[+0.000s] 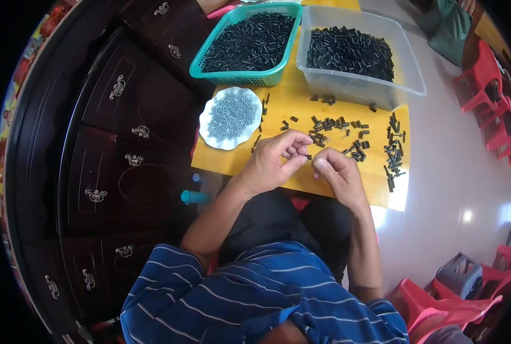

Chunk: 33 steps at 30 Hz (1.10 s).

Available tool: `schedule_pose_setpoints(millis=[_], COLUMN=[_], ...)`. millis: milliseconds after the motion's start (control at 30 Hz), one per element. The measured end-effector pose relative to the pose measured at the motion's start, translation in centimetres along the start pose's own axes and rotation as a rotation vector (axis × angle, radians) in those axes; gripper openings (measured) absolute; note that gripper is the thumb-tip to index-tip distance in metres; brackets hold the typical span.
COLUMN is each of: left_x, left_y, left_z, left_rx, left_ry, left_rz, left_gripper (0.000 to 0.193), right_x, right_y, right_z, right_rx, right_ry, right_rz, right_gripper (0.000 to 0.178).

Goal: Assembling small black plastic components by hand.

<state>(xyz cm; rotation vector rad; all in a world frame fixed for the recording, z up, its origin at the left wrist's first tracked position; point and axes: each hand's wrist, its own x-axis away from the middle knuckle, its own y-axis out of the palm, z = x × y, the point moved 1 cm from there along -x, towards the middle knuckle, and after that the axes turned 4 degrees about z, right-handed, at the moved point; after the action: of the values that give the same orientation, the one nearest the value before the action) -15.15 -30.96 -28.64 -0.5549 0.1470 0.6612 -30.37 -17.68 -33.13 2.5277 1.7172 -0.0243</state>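
Note:
Both my hands meet just above the near edge of the yellow table (221, 161). My left hand (271, 162) is closed, with a small black plastic piece (308, 156) at its thumb tip. My right hand (342, 176) is pinched close beside that piece; anything between its fingertips is too small or hidden to make out. Beyond the hands lie several loose black pieces (355, 150), some short and tubular. A white scalloped plate (206, 129) heaped with small silvery metal parts (232, 116) stands to the left of my left hand.
At the back stand a green basket (238, 75) and a translucent plastic bin (347, 92), both full of black pieces. More black pieces (394, 152) line the table's right side. Dark drawers (118, 132) rise at the left. Pink plastic chairs (433, 309) stand on the right.

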Motion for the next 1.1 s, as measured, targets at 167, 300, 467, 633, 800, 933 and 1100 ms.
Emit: schedule_pose_setpoints(millis=[167,300,467,633,800,933,1100], left_x=[0.0,0.2,0.6,2.0,1.8,0.9,0.6], left_y=[0.5,0.4,1.0,2.7,2.9,2.5,2.8], left_z=[0.4,0.4,0.0,-1.2,-0.6,0.7,1.1], left_rx=[0.007,-0.055,0.036,0.414,0.144,-0.077,-0.093], left_ry=[0.029,0.029,0.042,-0.067,0.138,0.307,0.371], left_rz=[-0.029,-0.076,-0.095,0.087,0.135,0.115,0.161], left_gripper=[0.028,0.030,0.026,0.027,0.033,0.035,0.038], right_x=[0.3,0.3,0.4,0.3,0.2,0.2,0.2], right_y=[0.0,-0.3,-0.3,0.7,0.8,0.7,1.0], right_z=[0.3,-0.1,0.3,1.0,0.9,1.4,1.0], right_rx=[0.055,0.158,0.121,-0.288,-0.456,-0.503,-0.521], right_ry=[-0.012,-0.036,0.000,0.096,0.187,0.177,0.143], right_rz=[0.036,0.016,-0.006,-0.016,-0.010,0.022,0.040], right_gripper=[0.022,0.019,0.020,0.022,0.018,0.016,0.017])
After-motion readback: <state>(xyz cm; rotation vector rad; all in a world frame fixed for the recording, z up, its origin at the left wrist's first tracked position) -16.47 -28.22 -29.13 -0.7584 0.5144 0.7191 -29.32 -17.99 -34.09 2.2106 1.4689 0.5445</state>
